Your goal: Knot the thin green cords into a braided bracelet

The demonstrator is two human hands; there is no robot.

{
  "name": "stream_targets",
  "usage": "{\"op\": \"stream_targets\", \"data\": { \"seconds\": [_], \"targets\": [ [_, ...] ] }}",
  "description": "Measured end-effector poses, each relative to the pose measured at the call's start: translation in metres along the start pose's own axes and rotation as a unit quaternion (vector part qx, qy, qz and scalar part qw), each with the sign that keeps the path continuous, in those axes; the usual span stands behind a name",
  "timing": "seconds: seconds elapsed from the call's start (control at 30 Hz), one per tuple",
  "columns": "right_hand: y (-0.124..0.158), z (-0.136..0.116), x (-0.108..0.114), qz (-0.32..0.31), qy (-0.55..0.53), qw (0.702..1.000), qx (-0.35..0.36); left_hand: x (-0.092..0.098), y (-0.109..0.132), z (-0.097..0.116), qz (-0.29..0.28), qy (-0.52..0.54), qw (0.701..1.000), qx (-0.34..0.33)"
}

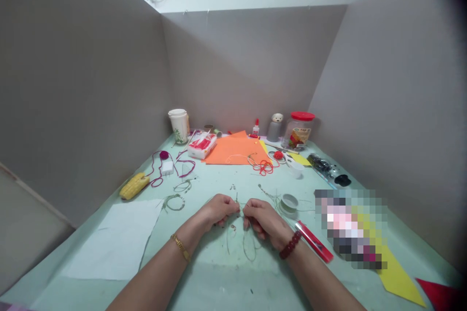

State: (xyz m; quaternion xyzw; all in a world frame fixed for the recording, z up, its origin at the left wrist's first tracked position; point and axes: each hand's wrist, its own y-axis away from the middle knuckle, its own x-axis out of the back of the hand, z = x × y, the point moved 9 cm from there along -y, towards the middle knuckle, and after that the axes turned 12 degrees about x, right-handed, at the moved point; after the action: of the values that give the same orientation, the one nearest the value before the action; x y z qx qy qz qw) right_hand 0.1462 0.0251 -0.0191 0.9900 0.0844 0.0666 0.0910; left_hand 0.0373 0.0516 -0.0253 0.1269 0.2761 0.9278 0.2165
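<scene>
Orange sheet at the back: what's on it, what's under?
Pale thread and red cord lie on the orange sheet; yellow paper shows at its right edge, the rest underneath covered.

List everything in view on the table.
Green wire: several pieces, around the hands.
Wire spool: one, silver, right of hands.
Utility knife: one, red, right front.
Paper sheet: one, white, left front.
Toy corn: one, yellow, left edge.
Card: one, orange, centre back.
Red cord: one tangle, by the orange card.
Tissue pack: one, red-white, back left.
Lidded cup: one, white, back left.
Glue bottle: one, white, back centre.
Jar: one, red lid, back right.
Left hand: pinching the wire, gold bracelet.
Right hand: pinching the wire, red bead bracelet.
</scene>
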Motion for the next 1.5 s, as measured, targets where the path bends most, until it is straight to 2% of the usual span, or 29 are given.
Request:
{"op": "stream_targets", "data": {
  "seconds": [0.37,0.47,0.53,0.63,0.7,0.87,1.17,1.23,1.3,1.4,1.47,1.5],
  "targets": [
    [0.001,-0.01,0.011,0.065,0.036,0.997,0.022,0.0,-0.003,-0.002,-0.011,-0.023,1.0,-0.005],
    [0.0,-0.01,0.016,0.088,0.035,0.995,0.029,0.001,-0.005,-0.004,0.002,-0.024,1.0,-0.003],
    [0.0,-0.009,0.012,0.066,0.022,0.997,0.025,0.002,-0.007,-0.004,0.03,-0.033,0.999,-0.012],
    [0.003,-0.003,-0.005,-0.02,-0.009,1.0,0.0,0.005,-0.01,-0.005,0.075,-0.052,0.996,-0.023],
    [0.005,-0.001,-0.011,-0.051,-0.026,0.998,-0.013,0.005,-0.011,-0.007,0.081,-0.05,0.995,-0.017],
    [0.006,-0.003,-0.003,-0.029,-0.036,0.998,-0.035,0.006,-0.009,-0.008,0.076,-0.045,0.996,0.007],
    [0.006,-0.003,-0.004,-0.035,0.011,0.999,-0.038,0.001,-0.009,-0.004,0.078,-0.057,0.995,-0.025],
    [0.003,-0.004,0.004,-0.011,0.043,0.999,-0.015,0.001,-0.009,-0.003,0.076,-0.05,0.995,-0.036],
    [-0.003,-0.015,0.014,0.015,0.126,0.991,0.05,0.001,-0.01,-0.003,0.075,-0.05,0.995,-0.039],
    [-0.006,-0.039,0.026,0.054,0.268,0.946,0.172,0.001,-0.01,-0.002,0.072,-0.05,0.995,-0.039],
    [-0.007,-0.045,0.028,0.06,0.298,0.93,0.205,0.0,-0.01,-0.001,0.071,-0.05,0.996,-0.037],
    [-0.008,-0.044,0.028,0.057,0.288,0.935,0.201,0.0,-0.009,0.0,0.07,-0.05,0.996,-0.035]
  ]
}}
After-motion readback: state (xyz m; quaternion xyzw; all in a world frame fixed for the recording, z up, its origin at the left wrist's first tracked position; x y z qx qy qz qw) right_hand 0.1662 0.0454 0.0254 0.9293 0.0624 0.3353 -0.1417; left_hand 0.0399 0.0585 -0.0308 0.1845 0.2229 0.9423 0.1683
